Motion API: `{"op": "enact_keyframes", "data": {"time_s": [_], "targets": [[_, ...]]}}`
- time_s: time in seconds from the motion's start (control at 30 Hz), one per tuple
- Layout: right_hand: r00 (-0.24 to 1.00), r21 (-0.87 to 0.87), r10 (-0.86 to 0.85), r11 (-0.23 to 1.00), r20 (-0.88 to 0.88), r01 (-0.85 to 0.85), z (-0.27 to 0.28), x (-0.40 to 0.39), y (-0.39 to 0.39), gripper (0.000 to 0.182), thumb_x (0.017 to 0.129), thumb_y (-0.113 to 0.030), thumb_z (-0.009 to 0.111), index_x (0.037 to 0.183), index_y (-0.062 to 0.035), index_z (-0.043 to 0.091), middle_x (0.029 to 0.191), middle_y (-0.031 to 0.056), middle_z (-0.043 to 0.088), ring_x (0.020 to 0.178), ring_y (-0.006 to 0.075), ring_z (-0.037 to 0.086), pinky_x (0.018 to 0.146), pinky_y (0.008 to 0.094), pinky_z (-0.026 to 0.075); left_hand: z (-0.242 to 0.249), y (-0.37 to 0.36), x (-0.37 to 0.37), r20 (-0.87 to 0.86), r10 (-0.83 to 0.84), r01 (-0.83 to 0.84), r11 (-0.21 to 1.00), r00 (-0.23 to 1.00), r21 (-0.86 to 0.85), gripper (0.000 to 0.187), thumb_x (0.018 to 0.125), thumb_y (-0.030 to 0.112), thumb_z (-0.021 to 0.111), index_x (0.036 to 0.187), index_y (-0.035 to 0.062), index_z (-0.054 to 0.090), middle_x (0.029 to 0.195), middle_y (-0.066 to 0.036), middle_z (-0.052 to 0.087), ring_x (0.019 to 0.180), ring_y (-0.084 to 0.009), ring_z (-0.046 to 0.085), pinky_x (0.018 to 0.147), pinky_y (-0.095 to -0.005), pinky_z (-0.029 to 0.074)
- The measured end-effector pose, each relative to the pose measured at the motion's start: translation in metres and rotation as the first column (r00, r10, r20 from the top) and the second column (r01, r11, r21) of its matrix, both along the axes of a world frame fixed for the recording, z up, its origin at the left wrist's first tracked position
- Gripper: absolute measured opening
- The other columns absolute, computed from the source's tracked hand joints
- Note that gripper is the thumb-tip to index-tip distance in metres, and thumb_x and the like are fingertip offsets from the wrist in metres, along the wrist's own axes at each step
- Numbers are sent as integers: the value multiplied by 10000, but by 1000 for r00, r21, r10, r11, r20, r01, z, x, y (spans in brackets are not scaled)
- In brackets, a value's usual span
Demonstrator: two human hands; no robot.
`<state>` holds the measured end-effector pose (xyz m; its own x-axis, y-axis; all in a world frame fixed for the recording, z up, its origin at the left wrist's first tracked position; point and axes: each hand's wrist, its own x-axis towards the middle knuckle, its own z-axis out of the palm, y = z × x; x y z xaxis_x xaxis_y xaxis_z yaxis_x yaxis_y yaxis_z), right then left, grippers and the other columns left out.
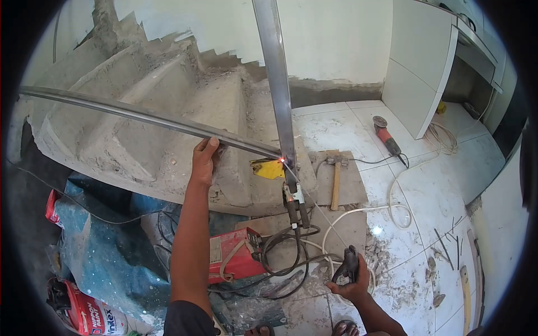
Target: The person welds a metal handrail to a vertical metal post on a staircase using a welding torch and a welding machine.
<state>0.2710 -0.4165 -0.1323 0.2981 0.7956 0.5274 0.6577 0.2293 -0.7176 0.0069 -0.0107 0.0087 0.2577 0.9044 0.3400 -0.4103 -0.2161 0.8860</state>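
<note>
My left hand (pixel 205 160) is closed on the long metal bar (pixel 134 112), which slants across the concrete steps to an upright metal post (pixel 276 78). My right hand (pixel 358 285) grips a black welding electrode holder (pixel 348 263). From the holder a thin electrode (pixel 318 206) reaches up to where bar and post meet, and a small red-orange glow shows at its tip. Just behind that joint lies a yellow piece (pixel 269 169) on the step. A ground clamp (pixel 292 196) with a black cable is fixed near the post's lower end.
Concrete stairs (pixel 151 95) fill the left. Below them stand a red welding machine (pixel 234 255), looped cables (pixel 280 263) and a blue tarp (pixel 117 241). A hammer (pixel 336 182) lies right of the post, an angle grinder (pixel 386 137) farther off. A paint bucket (pixel 92 313) is lower left.
</note>
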Motion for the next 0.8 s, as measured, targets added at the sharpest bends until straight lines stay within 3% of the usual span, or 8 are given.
{"op": "enact_keyframes", "data": {"time_s": [0.07,0.17,0.33,0.4,0.47,0.63,0.7,0.8], "targets": [[1000,11,2,1000,5,-2,0,0,1,1096,554,-396,960,1367,56,381,1061,165,670,927,225,685,822,345,561,-2,3,-2,-27,1,-1,1000,1000,-3,459,869,360,746,1132,-5,650,1036,-74,670,998,-191,623,995,-361,465],[957,-92,96,988,-275,-126,-34,8,-6,1095,569,-402,954,1369,50,357,1042,160,659,912,213,684,768,325,563,-26,27,-10,83,-62,73,988,995,-133,444,869,339,756,1139,4,647,1044,-89,667,997,-171,618,935,-333,483],[994,0,65,998,-87,-65,-21,6,5,1100,570,-444,949,1371,46,376,1021,135,670,890,216,687,762,327,556,-9,13,-13,-83,24,-36,989,996,-145,422,848,359,758,1113,62,617,1029,-44,622,1007,-180,594,915,-365,488],[977,-89,83,991,-195,-102,-7,2,0,1072,595,-452,934,1384,33,395,1051,135,659,881,187,678,781,326,554,-12,13,-2,55,-55,52,997,997,52,503,821,388,798,1133,45,603,1042,-48,622,983,-185,586,886,-385,482],[999,36,41,999,-12,-41,-10,4,5,1040,611,-448,925,1385,22,414,962,87,671,804,142,653,755,313,542,-28,31,-16,-22,5,-4,999,1000,47,475,838,375,785,1122,47,591,1027,-62,620,973,-193,594,874,-396,497],[997,-34,68,997,-34,-69,-16,4,-4,1000,609,-428,927,1371,8,449,798,26,674,783,156,652,781,323,531,-21,24,-16,-127,93,-104,992,987,-78,430,863,363,757,1090,36,595,979,-73,630,955,-192,612,858,-390,520],[996,-73,56,996,-69,-61,-18,4,-6,1000,611,-426,927,1377,4,447,812,30,683,802,161,662,812,334,530,-12,13,-13,-75,19,-22,999,997,-46,405,898,345,718,1111,17,613,986,-81,648,949,-188,626,861,-372,523],[969,-56,-61,996,238,77,-18,5,-4,1103,578,-386,953,1427,3,368,1080,129,689,888,197,681,852,349,538,-15,13,-8,-118,81,-84,996,990,-24,413,939,316,666,1183,-15,633,1071,-86,667,1001,-177,624,920,-343,496]]}}
